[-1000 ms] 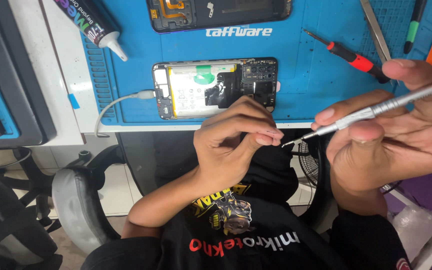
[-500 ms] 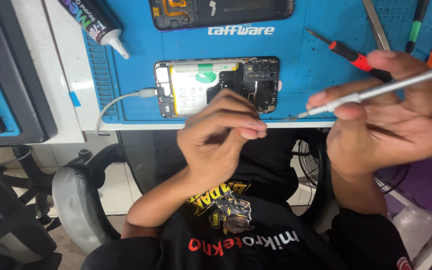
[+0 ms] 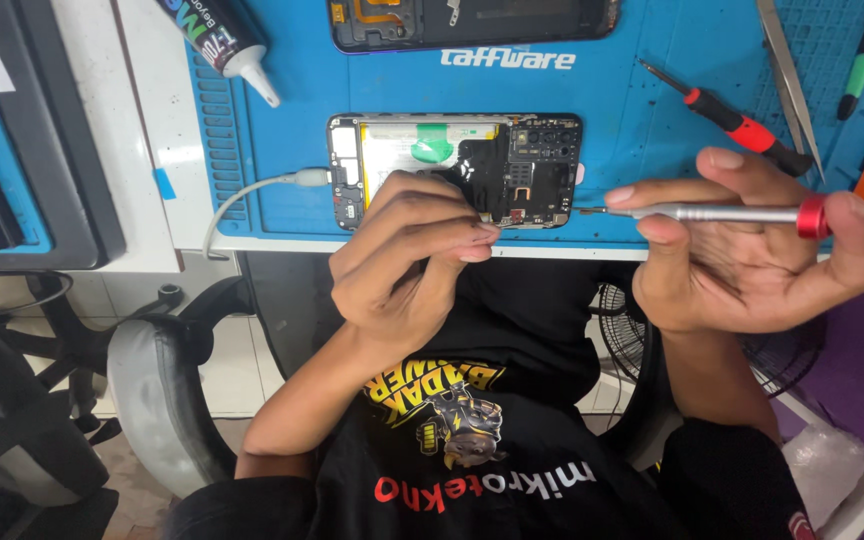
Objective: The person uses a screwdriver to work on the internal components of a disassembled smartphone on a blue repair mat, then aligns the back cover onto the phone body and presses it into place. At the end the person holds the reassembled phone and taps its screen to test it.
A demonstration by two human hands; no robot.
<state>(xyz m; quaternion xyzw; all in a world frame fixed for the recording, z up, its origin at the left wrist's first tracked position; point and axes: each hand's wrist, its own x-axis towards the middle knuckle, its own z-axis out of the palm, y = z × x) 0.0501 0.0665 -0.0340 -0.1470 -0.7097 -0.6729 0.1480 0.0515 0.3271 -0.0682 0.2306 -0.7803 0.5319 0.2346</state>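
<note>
An opened smartphone (image 3: pixel 452 165), back cover off with battery and black board showing, lies on a blue work mat (image 3: pixel 642 160). My left hand (image 3: pixel 402 265) hovers at the phone's near edge, thumb and fingertips pinched together; whatever they may hold is too small to see. My right hand (image 3: pixel 752 255) holds a slim silver screwdriver (image 3: pixel 712 213) with a red cap. It lies level, its tip pointing left at the phone's near right corner.
A white cable (image 3: pixel 252 190) is plugged into the phone's left end. On the mat lie a glue tube (image 3: pixel 222 40), a second phone frame (image 3: pixel 472 20), a red-and-black screwdriver (image 3: pixel 732 120), tweezers (image 3: pixel 787 70) and a green-handled tool (image 3: pixel 857 70). A chair (image 3: pixel 152 390) stands lower left.
Both hands have risen toward the phone. The silver screwdriver has swung from tilted to level, and its tip now sits at the phone's corner instead of near my left fingertips.
</note>
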